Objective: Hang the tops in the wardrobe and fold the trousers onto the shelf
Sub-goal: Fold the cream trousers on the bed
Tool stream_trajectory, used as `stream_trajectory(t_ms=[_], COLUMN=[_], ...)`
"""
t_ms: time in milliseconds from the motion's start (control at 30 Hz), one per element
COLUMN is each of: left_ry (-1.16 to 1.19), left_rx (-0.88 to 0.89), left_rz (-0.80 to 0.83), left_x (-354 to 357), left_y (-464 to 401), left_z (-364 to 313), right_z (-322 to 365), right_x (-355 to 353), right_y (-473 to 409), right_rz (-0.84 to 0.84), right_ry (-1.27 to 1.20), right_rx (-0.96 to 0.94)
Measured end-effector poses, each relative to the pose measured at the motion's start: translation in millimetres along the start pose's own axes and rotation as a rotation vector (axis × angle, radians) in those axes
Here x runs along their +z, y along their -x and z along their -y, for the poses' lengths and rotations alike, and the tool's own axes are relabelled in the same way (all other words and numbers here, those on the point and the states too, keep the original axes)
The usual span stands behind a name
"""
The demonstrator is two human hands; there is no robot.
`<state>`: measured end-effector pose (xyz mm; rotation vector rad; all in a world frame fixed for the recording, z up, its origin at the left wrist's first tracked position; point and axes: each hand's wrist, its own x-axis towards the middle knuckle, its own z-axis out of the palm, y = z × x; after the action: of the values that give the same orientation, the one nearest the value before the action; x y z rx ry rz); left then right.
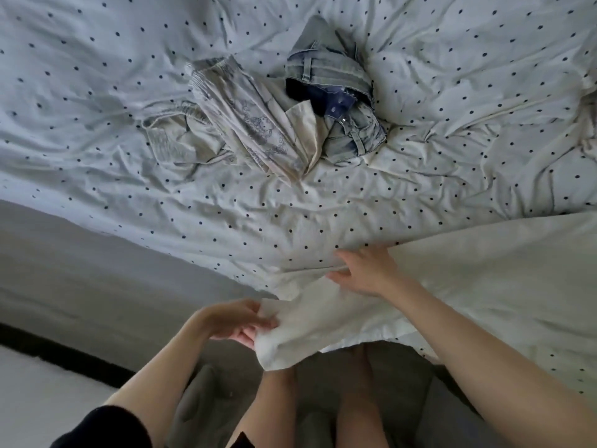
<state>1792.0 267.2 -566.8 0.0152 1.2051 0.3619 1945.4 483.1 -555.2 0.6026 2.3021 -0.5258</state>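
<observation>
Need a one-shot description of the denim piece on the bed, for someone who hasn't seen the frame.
Start at the polka-dot bedsheet and go to the small heap of clothes near its far middle. The denim piece is the rightmost of that heap, crumpled, beside a pale printed garment. It alone is faded blue, with belt loops and a dark lining showing.

The bed sheet (420, 108) is pale blue-white with small dark dots all over. The garment (403, 302) under the right hand (365, 273) is plain cream-white, without pattern. Far beyond the hands, the jeans (336, 101) are light washed blue, with dark blue inside. Beside them, the trousers (255, 124) are pale cream with a fine grey-blue line drawing. Near the left hand (235, 321), the sleeve (106, 428) is black.
</observation>
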Motion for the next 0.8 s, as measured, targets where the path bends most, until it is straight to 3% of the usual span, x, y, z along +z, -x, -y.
stream_trajectory(t_ms=[100,167,233,300,367,433,633,800], left_ry=[-0.085,-0.240,-0.459,-0.578,-0.646,-0.759,-0.925,-0.656], left_rx=[-0.127,-0.126,-0.005,0.200,0.412,0.497,0.411,0.504], left_rz=[0.102,0.050,-0.196,-0.544,-0.710,-0.671,-0.700,-0.661], left_x=[-5.4,-11.1,-16.6,-20.1,-18.3,-10.7,7.1,-19.2], left_y=[-10.7,-21.8,-35.9,-50.0,-64.9,-78.4,-92.7,-29.9], left_z=[12.8,19.7,20.0,15.0,8.9,4.1,4.9,-26.4], right_z=[13.8,25.2,32.6,35.6,35.2,32.4,28.6,31.5], right_x=[9.4,19.6,26.2,32.7,40.0,47.3,55.4,28.4], right_y=[3.2,4.9,5.5,4.3,1.5,-3.3,-14.8,-11.9], right_rz=[0.238,0.279,0.190,0.109,0.046,-0.011,-0.114,-0.273], right_ry=[-0.017,0.038,0.105,0.128,0.147,0.156,0.090,-0.080], right_rx=[-0.012,-0.056,-0.101,-0.112,-0.129,-0.136,-0.131,0.007])
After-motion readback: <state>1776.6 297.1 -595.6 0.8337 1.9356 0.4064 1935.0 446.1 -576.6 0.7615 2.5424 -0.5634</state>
